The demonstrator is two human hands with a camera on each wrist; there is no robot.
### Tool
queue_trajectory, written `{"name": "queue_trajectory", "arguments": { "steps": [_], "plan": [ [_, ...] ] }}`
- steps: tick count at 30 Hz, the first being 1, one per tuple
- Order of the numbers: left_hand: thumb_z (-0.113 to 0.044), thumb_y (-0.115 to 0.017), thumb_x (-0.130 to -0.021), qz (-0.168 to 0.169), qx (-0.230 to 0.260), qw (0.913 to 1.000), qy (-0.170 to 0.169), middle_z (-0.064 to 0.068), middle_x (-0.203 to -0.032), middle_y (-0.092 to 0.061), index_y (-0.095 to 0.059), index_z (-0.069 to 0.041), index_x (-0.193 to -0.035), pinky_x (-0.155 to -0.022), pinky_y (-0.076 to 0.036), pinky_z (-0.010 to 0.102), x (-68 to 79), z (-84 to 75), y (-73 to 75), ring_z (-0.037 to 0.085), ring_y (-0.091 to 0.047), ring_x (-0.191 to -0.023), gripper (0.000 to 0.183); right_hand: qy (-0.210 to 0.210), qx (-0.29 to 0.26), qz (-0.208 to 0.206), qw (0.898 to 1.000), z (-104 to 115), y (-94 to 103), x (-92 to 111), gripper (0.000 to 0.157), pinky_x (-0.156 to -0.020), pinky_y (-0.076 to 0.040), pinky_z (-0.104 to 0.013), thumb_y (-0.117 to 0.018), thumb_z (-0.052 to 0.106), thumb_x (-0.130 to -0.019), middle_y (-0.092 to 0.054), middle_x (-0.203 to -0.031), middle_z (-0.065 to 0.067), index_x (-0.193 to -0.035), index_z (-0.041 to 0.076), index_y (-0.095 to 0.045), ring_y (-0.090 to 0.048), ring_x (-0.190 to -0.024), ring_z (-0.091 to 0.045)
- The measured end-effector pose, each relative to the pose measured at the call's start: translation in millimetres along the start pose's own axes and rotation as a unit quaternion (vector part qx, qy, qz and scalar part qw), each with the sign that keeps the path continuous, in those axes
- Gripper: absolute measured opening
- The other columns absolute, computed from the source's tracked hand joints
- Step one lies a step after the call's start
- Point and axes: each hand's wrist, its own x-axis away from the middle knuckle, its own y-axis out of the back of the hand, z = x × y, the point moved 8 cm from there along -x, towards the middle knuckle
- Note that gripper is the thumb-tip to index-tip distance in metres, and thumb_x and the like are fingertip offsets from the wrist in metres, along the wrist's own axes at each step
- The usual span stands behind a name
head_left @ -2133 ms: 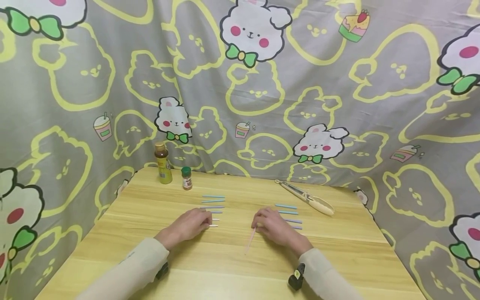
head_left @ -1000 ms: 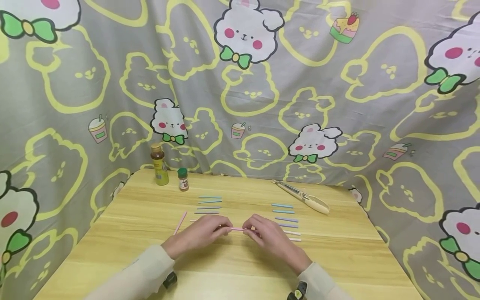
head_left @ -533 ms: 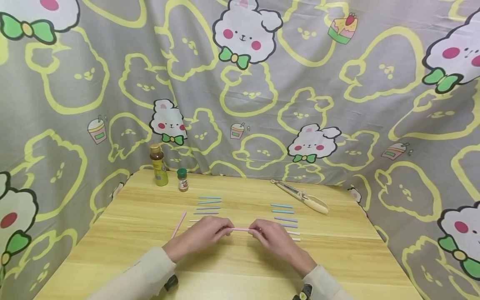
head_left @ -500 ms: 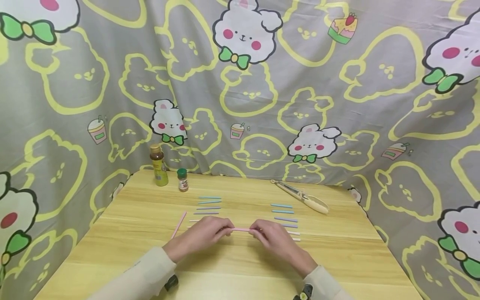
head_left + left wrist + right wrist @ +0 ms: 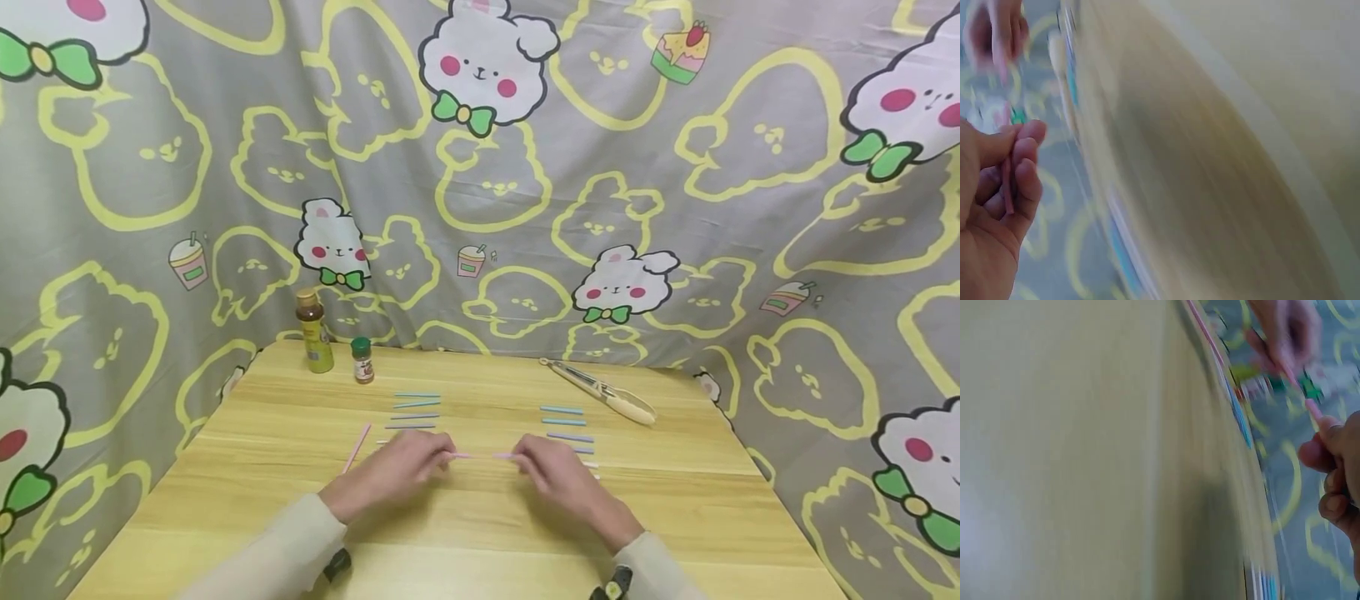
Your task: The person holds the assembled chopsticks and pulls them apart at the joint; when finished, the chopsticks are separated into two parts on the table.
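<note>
In the head view my left hand (image 5: 408,462) pinches a thin pink stick piece (image 5: 462,456), and my right hand (image 5: 551,467) pinches another pink piece (image 5: 504,456). A gap separates their facing ends above the table. The left wrist view shows one pink piece (image 5: 1008,187) running between the left thumb and curled fingers. In the right wrist view the other piece (image 5: 1313,409) sticks out past the right thumb. A longer pink stick (image 5: 357,447) lies by my left forearm. White sticks (image 5: 590,465) are partly hidden by the hands.
Blue sticks (image 5: 417,404) and purple sticks (image 5: 411,427) lie in a left column; more blue sticks (image 5: 562,422) and purple sticks (image 5: 572,437) lie right. Behind stand a sauce bottle (image 5: 315,337) and green-capped spice jar (image 5: 363,362). Tongs (image 5: 600,390) lie at back right of the wooden table (image 5: 480,533).
The single pink stick held between both hands half a second ago is now two pieces. The hands have moved apart, each keeping one piece. Earlier, the right hand alone held a pink stick.
</note>
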Motion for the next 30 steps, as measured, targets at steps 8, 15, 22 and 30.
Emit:
{"name": "queue_trajectory", "arguments": {
  "steps": [8,15,22,30],
  "plan": [
    [-0.015,-0.067,-0.11,-0.026,0.005,0.996,0.085,0.0,-0.093,-0.077,-0.079,-0.011,-0.115,-0.062,-0.046,0.022,32.0,48.1,34.2,0.001,-0.051,-0.069,0.014,-0.137,-0.008,-0.02,0.99,-59.0,47.7,42.1,0.004,-0.061,-0.049,-0.021,-0.072,0.011,-0.105,-0.073,-0.084,0.003,-0.105,0.013,-0.075,-0.051,-0.069,0.005],
    [-0.012,-0.071,-0.106,-0.008,-0.04,0.9969,0.067,-0.005,-0.111,-0.075,-0.079,-0.017,-0.115,-0.081,-0.058,0.03,33.7,50.2,26.6,0.005,-0.065,-0.094,0.013,-0.131,-0.017,-0.002,0.991,-59.1,52.5,62.4,0.006,-0.069,-0.054,-0.021,-0.075,0.012,-0.103,-0.069,-0.094,0.011,-0.107,0.017,-0.075,-0.057,-0.08,0.005],
    [-0.013,-0.074,-0.105,-0.001,-0.064,0.9962,0.059,-0.007,-0.104,-0.072,-0.078,-0.018,-0.114,-0.082,-0.059,0.033,33.0,50.8,23.7,0.005,-0.064,-0.091,0.012,-0.141,0.002,0.051,0.989,-58.1,46.0,78.9,0.015,-0.083,-0.06,-0.027,-0.08,0.014,-0.099,-0.07,-0.099,0.012,-0.107,0.026,-0.076,-0.063,-0.093,0.003],
    [-0.017,-0.077,-0.102,0.011,-0.111,0.9922,0.056,-0.013,-0.098,-0.074,-0.077,-0.024,-0.104,-0.089,-0.06,0.043,33.2,52.0,16.5,0.013,-0.07,-0.097,0.007,-0.147,0.006,0.07,0.987,-58.8,34.6,83.0,0.008,-0.08,-0.058,-0.026,-0.081,0.023,-0.099,-0.071,-0.099,0.017,-0.102,0.028,-0.076,-0.062,-0.09,0.003]
  ]
}}
